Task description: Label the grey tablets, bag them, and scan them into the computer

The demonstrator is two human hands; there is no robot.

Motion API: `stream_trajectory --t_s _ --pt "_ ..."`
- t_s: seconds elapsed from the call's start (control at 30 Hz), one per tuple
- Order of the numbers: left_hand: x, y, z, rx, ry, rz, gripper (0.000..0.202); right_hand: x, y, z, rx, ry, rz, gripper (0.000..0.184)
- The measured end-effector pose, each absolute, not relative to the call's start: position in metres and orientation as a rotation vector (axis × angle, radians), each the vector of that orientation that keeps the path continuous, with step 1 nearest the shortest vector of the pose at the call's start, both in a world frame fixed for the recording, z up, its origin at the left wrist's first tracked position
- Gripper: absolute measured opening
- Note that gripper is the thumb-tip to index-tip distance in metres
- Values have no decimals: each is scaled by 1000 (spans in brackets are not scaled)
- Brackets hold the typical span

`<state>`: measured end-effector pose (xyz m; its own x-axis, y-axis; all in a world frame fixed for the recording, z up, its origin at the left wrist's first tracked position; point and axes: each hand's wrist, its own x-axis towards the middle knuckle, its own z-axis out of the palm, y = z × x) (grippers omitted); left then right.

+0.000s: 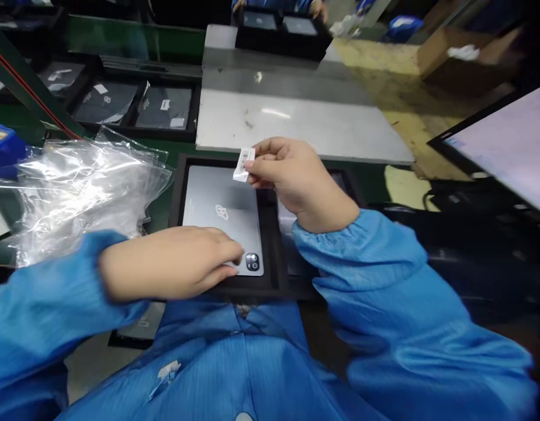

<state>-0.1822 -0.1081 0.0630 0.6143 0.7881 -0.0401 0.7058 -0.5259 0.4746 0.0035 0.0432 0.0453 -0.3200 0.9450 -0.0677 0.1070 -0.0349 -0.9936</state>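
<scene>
A grey tablet [217, 202] lies back-up in a black tray [270, 245] in front of me, its camera block at the near right corner. My left hand [169, 263] rests flat on the tablet's near edge, fingers stretched toward the camera block. My right hand [296, 178] hovers above the tray, fingers pinched on a small white label [243, 165] held over the tablet's far right corner. A second tablet in the tray's right half is mostly hidden under my right wrist.
A heap of clear plastic bags [81, 187] lies to the left. Beyond the tray is a grey metal plate [296, 123], with more bagged tablets in black trays [134, 105] at far left. Another person's hands and tray [281, 29] show at the top. A screen [506, 140] stands right.
</scene>
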Motion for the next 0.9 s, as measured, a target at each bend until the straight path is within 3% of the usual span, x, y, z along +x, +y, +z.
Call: stream_trajectory --t_s 0.17,0.33,0.43,0.57,0.7,0.8,0.9 --pt "-150 -34 10 2714 917 144 46 26 34 40 -1220 -1495 1328 39" --pt "-153 -12 -7 2809 824 213 30 36 44 14 -1250 -1459 1155 41" --pt "-155 -13 4 2810 861 267 33 35 50 10 -1240 -1375 1092 36" --pt "-173 -17 24 2701 921 866 35 22 44 9 -1176 -1340 1174 36" --pt "-196 -28 36 2437 965 1653 43 -3 18 -1 -1221 -1838 1287 41" --pt "-199 -34 41 2267 1004 1888 48 -15 5 -2 -1253 -2251 987 41" --pt "-196 -36 43 2229 1060 1852 40 -16 5 4 -1306 -2361 859 41"
